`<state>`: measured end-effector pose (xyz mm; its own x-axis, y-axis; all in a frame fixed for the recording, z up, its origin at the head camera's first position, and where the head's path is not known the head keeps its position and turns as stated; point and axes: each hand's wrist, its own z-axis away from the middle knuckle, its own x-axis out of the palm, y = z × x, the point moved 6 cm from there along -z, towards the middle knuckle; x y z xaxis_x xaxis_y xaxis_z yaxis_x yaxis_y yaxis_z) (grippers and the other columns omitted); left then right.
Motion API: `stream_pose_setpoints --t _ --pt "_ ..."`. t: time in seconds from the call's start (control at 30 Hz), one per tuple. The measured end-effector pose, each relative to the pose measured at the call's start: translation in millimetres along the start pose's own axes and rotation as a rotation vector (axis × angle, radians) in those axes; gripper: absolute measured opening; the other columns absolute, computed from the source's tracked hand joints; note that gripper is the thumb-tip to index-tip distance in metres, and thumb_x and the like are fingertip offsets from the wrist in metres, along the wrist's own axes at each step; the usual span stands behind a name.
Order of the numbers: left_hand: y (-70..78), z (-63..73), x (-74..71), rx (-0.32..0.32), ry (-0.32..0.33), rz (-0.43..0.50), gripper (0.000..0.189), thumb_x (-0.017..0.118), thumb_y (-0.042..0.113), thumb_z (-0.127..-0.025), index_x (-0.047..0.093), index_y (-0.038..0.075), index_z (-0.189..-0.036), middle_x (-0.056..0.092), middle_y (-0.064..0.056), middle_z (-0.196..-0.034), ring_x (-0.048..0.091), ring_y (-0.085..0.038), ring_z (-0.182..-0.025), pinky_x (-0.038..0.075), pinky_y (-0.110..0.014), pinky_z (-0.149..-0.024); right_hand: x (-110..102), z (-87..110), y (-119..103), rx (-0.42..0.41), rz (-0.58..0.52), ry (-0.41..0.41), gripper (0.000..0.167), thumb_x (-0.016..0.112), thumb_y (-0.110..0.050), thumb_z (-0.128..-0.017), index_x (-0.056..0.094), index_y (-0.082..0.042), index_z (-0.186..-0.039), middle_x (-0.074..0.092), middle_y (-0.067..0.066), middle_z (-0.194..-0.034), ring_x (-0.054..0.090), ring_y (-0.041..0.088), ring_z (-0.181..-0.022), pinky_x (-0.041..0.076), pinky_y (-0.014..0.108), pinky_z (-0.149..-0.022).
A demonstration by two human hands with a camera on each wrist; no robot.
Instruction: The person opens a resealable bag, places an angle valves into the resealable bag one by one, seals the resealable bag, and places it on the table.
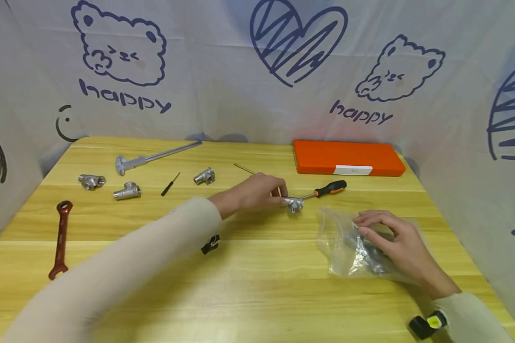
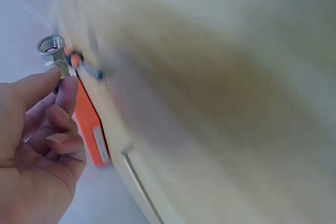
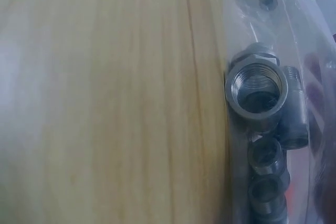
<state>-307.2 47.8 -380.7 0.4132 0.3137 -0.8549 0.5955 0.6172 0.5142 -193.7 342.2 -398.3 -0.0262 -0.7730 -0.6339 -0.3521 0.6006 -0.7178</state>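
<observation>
My left hand [image 1: 257,193] pinches a silver threaded pipe tee [image 1: 293,205] between thumb and fingertips, over the middle of the table. In the left wrist view the tee's open threaded end [image 2: 51,44] faces up past the thumb. On the right, my right hand [image 1: 396,240] holds a clear plastic bag [image 1: 331,250] near its upper edge, thumb and fingers on the film. Several metal pipe fittings [image 3: 257,90] show through the bag in the right wrist view, one with its threaded mouth toward the camera.
Three more tees [image 1: 127,191] lie at the back left, near a caliper [image 1: 137,163] and a small black screwdriver [image 1: 169,185]. A red wrench [image 1: 62,238] is at far left. An orange-handled screwdriver [image 1: 331,188] and an orange box [image 1: 347,157] lie behind the hands. A black clip [image 1: 211,244] sits by the left sleeve.
</observation>
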Motion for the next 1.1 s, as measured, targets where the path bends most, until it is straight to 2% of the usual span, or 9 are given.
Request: stream_pose_setpoints --t 0.17,0.33,0.43,0.5,0.6,0.73,0.83,0.97,1.1 --pt "26.5 8.3 25.2 0.061 -0.052 0.072 0.014 0.073 0.021 -0.107 0.076 0.011 -0.117 0.083 -0.004 -0.109 0.076 -0.015 -0.097 0.057 -0.034 -0.098 1.2 -1.1 -1.2 -0.006 -0.01 -0.006 0.012 0.074 -0.006 -0.104 0.077 -0.017 -0.107 0.076 0.002 -0.13 0.063 -0.003 -0.128 0.053 0.011 -0.099" --pt "51.0 -0.4 55.4 0.098 -0.079 0.11 0.014 0.074 0.024 -0.106 0.077 0.013 -0.115 0.084 0.001 -0.107 0.075 -0.006 -0.095 0.055 -0.026 -0.096 1.9 -1.2 -2.4 -0.012 -0.008 -0.005 0.013 0.074 -0.005 -0.103 0.077 -0.017 -0.106 0.076 0.002 -0.129 0.064 -0.003 -0.127 0.053 0.011 -0.099" --pt "64.2 -9.5 69.6 0.105 -0.066 0.111 0.017 0.073 0.026 -0.107 0.079 0.013 -0.116 0.084 0.003 -0.106 0.074 -0.003 -0.092 0.053 -0.021 -0.092 2.5 -1.6 -3.3 -0.012 -0.01 -0.007 0.013 0.074 -0.005 -0.103 0.077 -0.017 -0.106 0.076 0.002 -0.129 0.063 -0.003 -0.128 0.053 0.012 -0.1" --pt "72.7 -15.5 76.0 0.1 -0.045 0.115 0.018 0.073 0.027 -0.107 0.079 0.013 -0.115 0.083 0.004 -0.103 0.071 0.0 -0.087 0.054 -0.017 -0.082 3.0 -2.2 -4.0 -0.016 -0.011 -0.009 0.013 0.074 -0.005 -0.104 0.077 -0.017 -0.106 0.076 0.002 -0.13 0.063 -0.002 -0.129 0.053 0.013 -0.1" --pt "82.6 -25.7 84.6 0.087 0.006 0.113 0.02 0.072 0.033 -0.108 0.079 0.015 -0.107 0.079 0.007 -0.089 0.065 -0.001 -0.075 0.05 -0.016 -0.07 3.3 -3.2 -4.8 -0.03 -0.019 -0.008 0.014 0.074 -0.003 -0.103 0.077 -0.017 -0.106 0.076 0.002 -0.129 0.063 -0.002 -0.129 0.053 0.013 -0.101" --pt "100.3 -32.7 87.9 0.14 0.033 0.175 0.019 0.07 0.031 -0.109 0.08 0.015 -0.11 0.078 0.005 -0.1 0.067 -0.003 -0.089 0.051 -0.015 -0.079 2.1 -4.1 -5.7 -0.069 0.002 0.009 0.02 0.075 0.002 -0.1 0.077 -0.018 -0.105 0.078 0.001 -0.125 0.064 -0.001 -0.128 0.049 0.01 -0.106" --pt "106.7 -31.0 86.4 0.171 -0.002 0.233 0.019 0.069 0.025 -0.109 0.079 0.015 -0.123 0.078 0.004 -0.121 0.067 -0.003 -0.109 0.05 -0.013 -0.094 1.6 -4.4 -6.3 -0.091 0.026 0.018 0.024 0.076 0.004 -0.099 0.077 -0.019 -0.104 0.078 0.001 -0.123 0.064 -0.001 -0.128 0.045 0.008 -0.109" --pt "89.9 -22.9 82.0 0.122 -0.044 0.306 0.019 0.07 0.024 -0.109 0.079 0.015 -0.122 0.08 0.006 -0.11 0.068 -0.001 -0.095 0.053 -0.015 -0.086 1.0 -4.5 -6.7 -0.086 0.03 0.021 0.022 0.077 0.002 -0.099 0.077 -0.02 -0.103 0.079 0.0 -0.122 0.064 -0.001 -0.127 0.045 0.007 -0.108" --pt "57.3 -7.4 59.0 0.052 -0.023 0.376 0.016 0.072 0.021 -0.107 0.081 0.012 -0.117 0.082 0.004 -0.102 0.07 -0.005 -0.088 0.055 -0.019 -0.079 -0.8 -3.8 -7.0 -0.076 0.03 0.024 0.02 0.078 0.0 -0.099 0.077 -0.019 -0.103 0.079 -0.001 -0.122 0.065 0.0 -0.126 0.046 0.008 -0.107"
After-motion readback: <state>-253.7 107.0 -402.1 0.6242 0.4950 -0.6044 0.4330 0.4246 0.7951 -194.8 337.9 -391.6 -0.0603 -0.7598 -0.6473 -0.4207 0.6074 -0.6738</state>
